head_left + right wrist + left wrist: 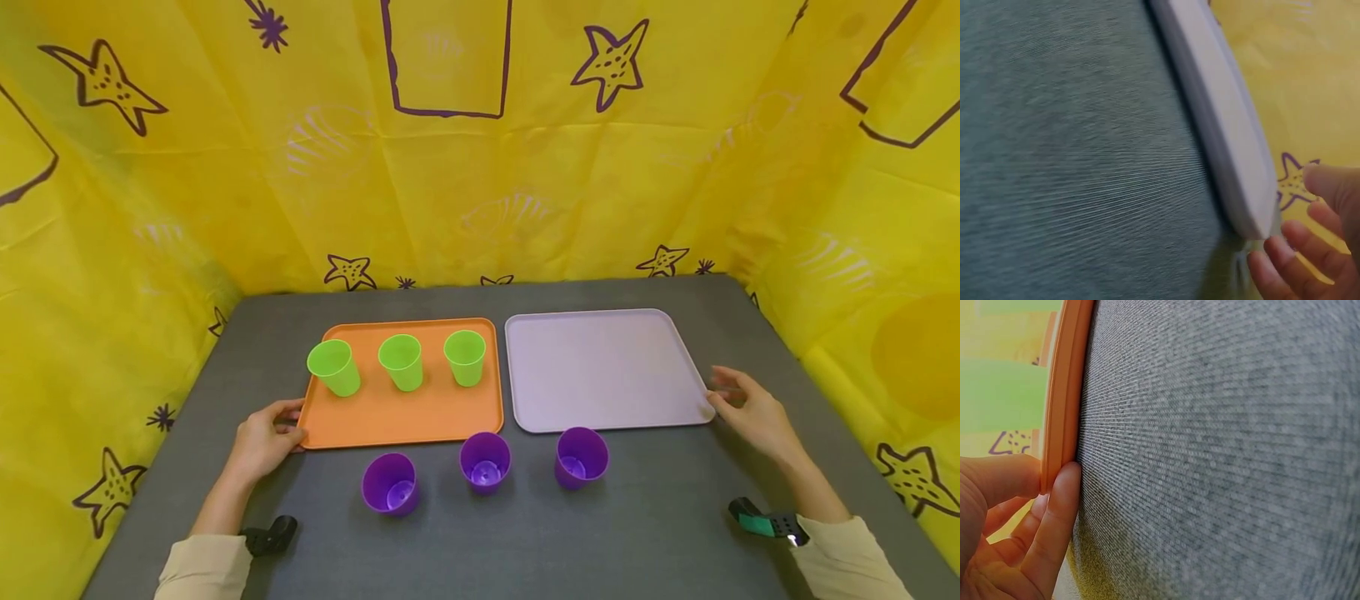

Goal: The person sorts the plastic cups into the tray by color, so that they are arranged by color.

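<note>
Nearest lies the left sleeve (pixel 204 569); past it, keeping the orange tray (pixel 405 421) level seems the careful way, since three green cups (pixel 405 372) stand on it. The left hand (pixel 264 437) pinches its near-left edge, thumb above, finger beneath. Three purple cups (pixel 485 468) stand before the trays. Rightmost, beside the lilac tray's (pixel 600 367) near-right corner, the right hand (pixel 757 423) has thumb and fingers parted (contact with the rim, I cannot tell), clamping nothing.
</note>
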Action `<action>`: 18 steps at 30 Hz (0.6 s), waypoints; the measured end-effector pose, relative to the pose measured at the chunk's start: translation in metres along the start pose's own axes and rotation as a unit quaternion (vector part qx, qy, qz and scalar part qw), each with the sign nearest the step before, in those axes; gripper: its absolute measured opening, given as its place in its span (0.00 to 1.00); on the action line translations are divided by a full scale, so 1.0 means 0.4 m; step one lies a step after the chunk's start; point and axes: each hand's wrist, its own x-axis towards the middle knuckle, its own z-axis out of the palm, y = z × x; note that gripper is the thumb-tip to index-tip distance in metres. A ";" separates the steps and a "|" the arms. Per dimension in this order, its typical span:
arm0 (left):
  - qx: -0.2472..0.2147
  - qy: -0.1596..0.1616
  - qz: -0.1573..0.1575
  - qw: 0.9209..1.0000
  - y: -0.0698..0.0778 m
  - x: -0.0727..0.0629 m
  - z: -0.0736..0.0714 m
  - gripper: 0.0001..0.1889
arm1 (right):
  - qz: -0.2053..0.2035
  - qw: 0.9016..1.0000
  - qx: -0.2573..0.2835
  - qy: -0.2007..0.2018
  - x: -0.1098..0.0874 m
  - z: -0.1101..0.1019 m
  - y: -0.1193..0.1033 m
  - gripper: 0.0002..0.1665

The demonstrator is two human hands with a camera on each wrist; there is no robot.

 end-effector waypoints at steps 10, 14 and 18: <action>0.010 0.003 0.006 1.000 0.004 -0.003 -0.005 0.25 | 0.026 1.000 0.001 0.007 -0.006 0.031 0.000 0.26; 0.011 -0.001 0.007 1.000 0.004 -0.002 -0.003 0.25 | 0.041 0.999 0.005 -0.002 -0.003 0.034 0.000 0.25; 0.008 -0.004 0.010 1.000 0.005 -0.002 -0.004 0.25 | 0.047 0.999 -0.008 -0.006 0.001 0.036 0.000 0.24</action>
